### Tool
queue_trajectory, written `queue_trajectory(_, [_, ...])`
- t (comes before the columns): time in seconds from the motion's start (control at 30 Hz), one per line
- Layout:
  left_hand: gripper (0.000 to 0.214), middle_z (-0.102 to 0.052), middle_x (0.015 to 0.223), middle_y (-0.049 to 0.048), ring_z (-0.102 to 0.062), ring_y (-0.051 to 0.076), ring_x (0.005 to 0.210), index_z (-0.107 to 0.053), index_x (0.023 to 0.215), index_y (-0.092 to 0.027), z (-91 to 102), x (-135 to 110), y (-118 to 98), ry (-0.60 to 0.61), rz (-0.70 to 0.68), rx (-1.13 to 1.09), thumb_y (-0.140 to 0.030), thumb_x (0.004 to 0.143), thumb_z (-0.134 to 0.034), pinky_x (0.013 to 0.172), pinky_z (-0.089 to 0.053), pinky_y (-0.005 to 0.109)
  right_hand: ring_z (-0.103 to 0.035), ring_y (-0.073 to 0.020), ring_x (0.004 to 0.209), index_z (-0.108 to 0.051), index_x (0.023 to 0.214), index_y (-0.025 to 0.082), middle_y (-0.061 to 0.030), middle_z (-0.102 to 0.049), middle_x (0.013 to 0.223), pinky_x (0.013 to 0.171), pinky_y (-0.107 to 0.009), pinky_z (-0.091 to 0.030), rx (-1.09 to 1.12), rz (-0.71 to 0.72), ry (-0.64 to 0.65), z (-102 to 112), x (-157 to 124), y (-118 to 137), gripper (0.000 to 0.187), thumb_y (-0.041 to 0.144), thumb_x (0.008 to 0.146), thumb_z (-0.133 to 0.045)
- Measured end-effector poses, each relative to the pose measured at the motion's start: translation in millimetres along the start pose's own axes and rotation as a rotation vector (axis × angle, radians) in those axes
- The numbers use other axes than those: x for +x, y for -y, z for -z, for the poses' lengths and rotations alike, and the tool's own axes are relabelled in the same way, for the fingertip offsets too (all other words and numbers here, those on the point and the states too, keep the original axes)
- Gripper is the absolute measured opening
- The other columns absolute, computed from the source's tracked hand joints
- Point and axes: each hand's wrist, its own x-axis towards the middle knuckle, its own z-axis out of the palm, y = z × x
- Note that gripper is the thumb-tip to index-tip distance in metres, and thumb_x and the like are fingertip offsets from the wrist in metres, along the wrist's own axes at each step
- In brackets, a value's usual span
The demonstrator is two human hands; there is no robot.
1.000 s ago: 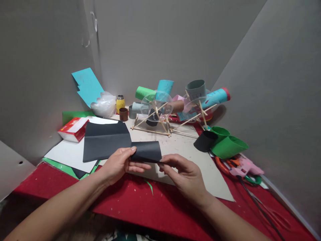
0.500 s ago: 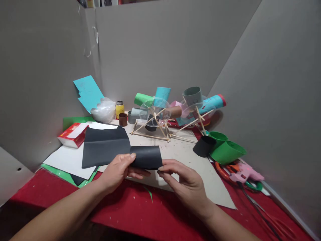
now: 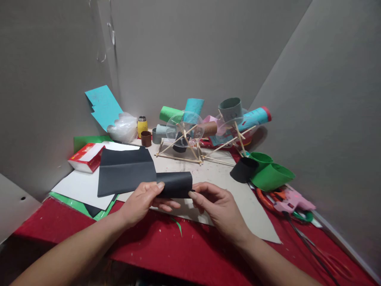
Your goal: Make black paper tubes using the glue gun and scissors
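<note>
A piece of black paper, curved over along its length, is held between both hands above the front of a pale board. My left hand grips its left end, thumb on top and fingers beneath. At the right end, my right hand pinches the lower corner between thumb and fingers. Behind the left hand lies a larger creased black sheet. Beyond the hands stands a frame of thin wooden sticks carrying clear plastic discs and several coloured paper tubes, among them a blue tube.
On the right are a black paper tube, green paper tubes, a pink glue gun with its cable, and orange-handled scissors. A red-and-white box sits on papers at left. A yellow jar stands behind. Red cloth covers the table.
The right thumb has shifted slightly up at the black paper's corner, and the paper's right end looks more rounded. The left hand keeps its grip. The camera view has tilted slightly.
</note>
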Motion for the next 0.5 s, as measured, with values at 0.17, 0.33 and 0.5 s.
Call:
queue_trajectory(0.17, [0.049,-0.074,0.096,0.0183,-0.072,0.026,0.086,-0.066,0.107,-0.008,-1.0,0.3,-1.6,-0.001,0.023,0.017,-0.051,0.086,-0.057,0.073,-0.055,0.031,-0.045,-0.0099,0.046,-0.064,0.071,0.017,0.0022,-0.055,0.052,0.045,-0.022,-0.037,0.018,-0.018,-0.005,-0.2,0.4,-1.1,0.028,0.042,0.072,-0.076])
queue_trajectory(0.33, [0.049,-0.075,0.083,0.0177,-0.073,0.025,0.08,-0.063,0.102,-0.007,-2.0,1.0,-2.3,0.0,0.038,-0.015,-0.053,0.083,-0.06,0.07,-0.055,0.03,-0.045,-0.0095,0.047,-0.063,0.07,0.017,0.0027,-0.055,0.053,0.045,-0.021,-0.036,0.029,-0.016,-0.006,-0.2,0.2,-1.9,0.028,0.042,0.072,-0.076])
queue_trajectory(0.5, [0.05,-0.074,0.077,0.0191,-0.073,0.025,0.074,-0.059,0.094,-0.008,-2.5,1.9,-2.4,0.0,0.061,-0.007,-0.056,0.08,-0.061,0.068,-0.054,0.03,-0.045,-0.0095,0.047,-0.062,0.07,0.017,0.0027,-0.055,0.054,0.046,-0.021,-0.037,0.03,-0.011,-0.003,-1.0,1.3,-0.6,0.028,0.041,0.072,-0.076])
